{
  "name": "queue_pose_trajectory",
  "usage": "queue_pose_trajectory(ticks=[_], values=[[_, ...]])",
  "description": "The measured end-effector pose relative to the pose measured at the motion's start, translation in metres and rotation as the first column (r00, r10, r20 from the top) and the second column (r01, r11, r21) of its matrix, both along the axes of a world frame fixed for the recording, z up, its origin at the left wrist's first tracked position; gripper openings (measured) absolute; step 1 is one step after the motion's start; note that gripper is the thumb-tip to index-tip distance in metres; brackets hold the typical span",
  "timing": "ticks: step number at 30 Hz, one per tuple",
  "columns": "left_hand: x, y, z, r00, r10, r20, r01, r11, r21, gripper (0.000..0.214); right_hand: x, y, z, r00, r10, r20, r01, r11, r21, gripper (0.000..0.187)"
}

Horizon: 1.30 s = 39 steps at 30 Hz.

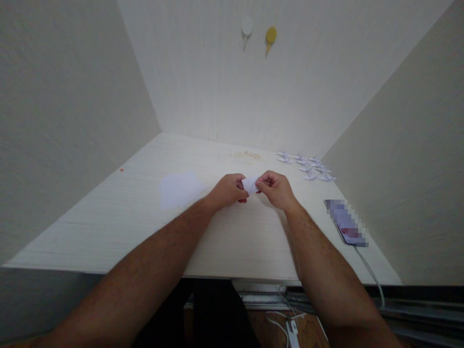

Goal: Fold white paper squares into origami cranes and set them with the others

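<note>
Your left hand (231, 187) and right hand (274, 188) hold a small folded white paper (248, 185) between them above the middle of the worktop (235, 246). The fingers of each are closed, pinching opposite sides of it. Its creased, roughly triangular form shows no spread wings, so you appear partway through. Finished-looking origami birds (310, 168) cluster at the far right; white paper (179, 188) lies flat on the left, seemingly unfolded.

Bare left hand (229, 189), bare right hand (278, 188), bare forearms (165, 249), black clothing (221, 311) below
</note>
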State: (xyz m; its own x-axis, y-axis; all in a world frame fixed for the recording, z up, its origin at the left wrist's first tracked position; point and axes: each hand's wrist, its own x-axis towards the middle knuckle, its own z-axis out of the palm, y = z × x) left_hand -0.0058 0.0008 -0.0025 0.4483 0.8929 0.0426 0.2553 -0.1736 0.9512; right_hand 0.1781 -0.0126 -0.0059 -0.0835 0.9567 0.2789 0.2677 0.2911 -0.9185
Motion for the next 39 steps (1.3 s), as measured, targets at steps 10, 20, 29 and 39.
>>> queue_pose_trajectory(ticks=[10,20,29,39], values=[[0.0006,-0.0015,0.0021,0.999,-0.03,0.019,0.031,0.999,-0.036,0.016,-0.0038,-0.0007,0.0005,0.999,-0.049,-0.01,0.05,0.999,0.018,0.014],[0.001,-0.0019,0.0039,0.997,-0.044,0.059,0.048,0.996,-0.08,0.015,-0.0084,-0.0043,0.0063,0.996,-0.094,0.005,0.093,0.995,0.022,0.014],[0.0009,-0.0019,0.0013,0.996,-0.05,0.074,0.056,0.995,-0.082,0.015,-0.0096,-0.0039,0.0051,0.996,-0.089,-0.025,0.089,0.996,0.018,0.016],[0.0047,-0.0031,0.0023,0.994,-0.079,0.079,0.09,0.985,-0.145,0.013,-0.0087,-0.003,0.0022,0.998,-0.046,-0.032,0.048,0.998,0.049,0.019]])
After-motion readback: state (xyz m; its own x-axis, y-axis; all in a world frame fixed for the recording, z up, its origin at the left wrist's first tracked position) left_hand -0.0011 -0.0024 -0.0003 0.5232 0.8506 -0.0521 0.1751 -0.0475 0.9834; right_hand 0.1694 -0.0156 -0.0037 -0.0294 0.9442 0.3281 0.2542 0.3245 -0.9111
